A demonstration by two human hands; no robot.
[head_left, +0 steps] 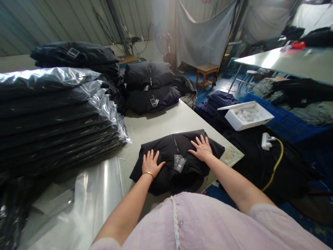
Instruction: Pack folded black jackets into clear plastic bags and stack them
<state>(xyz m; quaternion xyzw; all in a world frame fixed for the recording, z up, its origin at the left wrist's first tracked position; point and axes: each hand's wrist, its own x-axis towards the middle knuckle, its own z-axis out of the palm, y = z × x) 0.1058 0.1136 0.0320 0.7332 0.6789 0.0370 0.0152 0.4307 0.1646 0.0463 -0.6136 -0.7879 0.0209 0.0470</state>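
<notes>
A folded black jacket point(166, 147) lies on the pale table in front of me, its collar end towards my body and a zip running down its middle. Grey hang tags point(179, 163) rest on it near the collar. My left hand point(153, 164), with a gold bangle at the wrist, presses flat on the jacket's left part, fingers spread. On the right part my right hand point(201, 148) also lies flat with its fingers apart. Neither hand grips the cloth.
Bagged black garments point(52, 111) are stacked high at the left, above clear plastic bags point(100, 184). Folded jackets point(151, 86) stand piled at the table's far end. Right of the table are an open white box point(248, 116), a power strip point(266, 141) with a yellow cable, and blue crates point(283, 118).
</notes>
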